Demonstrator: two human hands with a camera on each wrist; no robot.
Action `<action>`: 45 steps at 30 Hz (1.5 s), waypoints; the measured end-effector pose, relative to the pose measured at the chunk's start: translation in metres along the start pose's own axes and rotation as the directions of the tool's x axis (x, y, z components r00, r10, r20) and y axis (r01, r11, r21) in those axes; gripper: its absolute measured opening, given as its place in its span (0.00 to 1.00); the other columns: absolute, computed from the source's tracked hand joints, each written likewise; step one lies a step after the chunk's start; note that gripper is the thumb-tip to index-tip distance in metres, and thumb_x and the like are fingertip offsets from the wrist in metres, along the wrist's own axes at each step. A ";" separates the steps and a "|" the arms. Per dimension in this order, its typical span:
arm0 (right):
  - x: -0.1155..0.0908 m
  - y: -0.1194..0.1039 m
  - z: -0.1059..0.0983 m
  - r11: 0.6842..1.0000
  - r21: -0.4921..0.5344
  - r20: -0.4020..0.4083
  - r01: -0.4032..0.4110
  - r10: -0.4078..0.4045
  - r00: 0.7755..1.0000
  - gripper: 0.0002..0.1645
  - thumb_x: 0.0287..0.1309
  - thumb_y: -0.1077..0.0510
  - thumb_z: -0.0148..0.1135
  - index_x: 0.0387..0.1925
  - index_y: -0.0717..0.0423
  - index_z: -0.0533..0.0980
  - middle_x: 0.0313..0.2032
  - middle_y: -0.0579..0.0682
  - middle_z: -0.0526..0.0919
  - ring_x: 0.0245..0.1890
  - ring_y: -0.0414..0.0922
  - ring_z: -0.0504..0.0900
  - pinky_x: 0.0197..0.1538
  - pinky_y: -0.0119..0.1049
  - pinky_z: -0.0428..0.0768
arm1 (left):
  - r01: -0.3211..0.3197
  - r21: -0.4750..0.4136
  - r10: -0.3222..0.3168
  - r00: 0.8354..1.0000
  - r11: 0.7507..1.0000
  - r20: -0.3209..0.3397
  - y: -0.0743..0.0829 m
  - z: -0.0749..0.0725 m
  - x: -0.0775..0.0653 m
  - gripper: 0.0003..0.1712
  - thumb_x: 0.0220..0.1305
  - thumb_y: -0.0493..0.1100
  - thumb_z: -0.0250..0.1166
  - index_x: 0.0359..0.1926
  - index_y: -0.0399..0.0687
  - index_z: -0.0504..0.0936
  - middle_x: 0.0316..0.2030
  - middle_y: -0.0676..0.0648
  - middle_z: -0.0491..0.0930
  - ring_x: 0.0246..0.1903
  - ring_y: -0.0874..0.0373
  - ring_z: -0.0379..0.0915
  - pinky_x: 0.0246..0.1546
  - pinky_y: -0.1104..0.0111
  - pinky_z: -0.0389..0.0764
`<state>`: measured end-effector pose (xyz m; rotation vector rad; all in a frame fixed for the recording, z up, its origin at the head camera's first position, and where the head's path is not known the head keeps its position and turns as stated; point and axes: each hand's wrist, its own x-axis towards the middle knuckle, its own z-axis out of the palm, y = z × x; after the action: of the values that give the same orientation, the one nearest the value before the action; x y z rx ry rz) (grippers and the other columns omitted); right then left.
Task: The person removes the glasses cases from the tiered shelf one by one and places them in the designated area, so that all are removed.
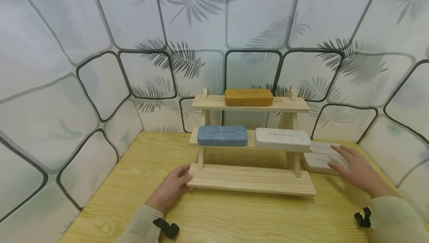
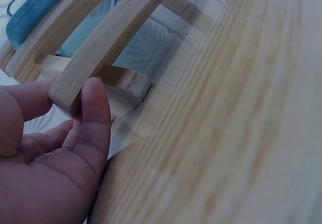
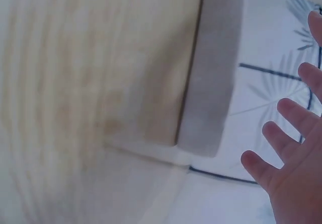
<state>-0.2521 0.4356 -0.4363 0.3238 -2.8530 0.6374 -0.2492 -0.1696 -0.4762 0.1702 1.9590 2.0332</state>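
Note:
A three-tier wooden display stand stands on the table. My left hand pinches the left end of its lowest board between thumb and fingers, seen close in the left wrist view. On the top board sits an orange-brown glasses case; on the middle one lie a blue glasses case and a whitish glasses case. To the right, my right hand hovers with spread fingers at two pale glasses cases, a front one and a rear one. The right wrist view shows the fingers apart from a pale case.
The light wooden table carries the stand and the cases. Patterned fabric walls with leaf prints enclose it at the back and both sides. The pale cases lie close to the stand's right end, partly behind it.

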 end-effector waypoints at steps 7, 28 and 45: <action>0.001 -0.021 -0.007 1.000 0.008 -0.009 0.016 -0.016 1.000 0.46 0.71 0.44 0.61 0.79 0.58 0.54 0.70 0.77 0.54 0.65 0.79 0.54 0.53 0.78 0.58 | -0.006 0.010 0.006 1.000 1.000 0.002 0.000 0.000 0.001 0.35 0.79 0.43 0.56 0.76 0.33 0.54 0.62 0.31 0.67 0.56 0.46 0.73 0.48 0.58 0.82; 0.010 -0.076 -0.024 0.996 0.060 -0.025 0.072 -0.070 0.997 0.40 0.75 0.45 0.55 0.80 0.52 0.54 0.74 0.70 0.52 0.69 0.76 0.52 0.56 0.78 0.56 | 0.007 0.018 -0.006 1.000 1.000 -0.029 0.002 0.002 -0.001 0.33 0.79 0.41 0.54 0.76 0.34 0.55 0.61 0.32 0.68 0.54 0.47 0.75 0.48 0.58 0.82; 0.019 -0.123 -0.027 0.983 0.019 -0.044 0.180 -0.179 0.983 0.42 0.69 0.44 0.63 0.78 0.47 0.59 0.75 0.64 0.55 0.70 0.71 0.54 0.58 0.77 0.59 | -0.002 0.018 0.003 1.000 1.000 -0.026 0.003 0.003 -0.002 0.33 0.79 0.41 0.55 0.76 0.32 0.55 0.62 0.31 0.68 0.55 0.45 0.74 0.48 0.58 0.82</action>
<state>-0.2351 0.3351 -0.3593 0.5577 -2.7370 0.6334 -0.2470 -0.1676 -0.4729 0.1511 1.9944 2.0296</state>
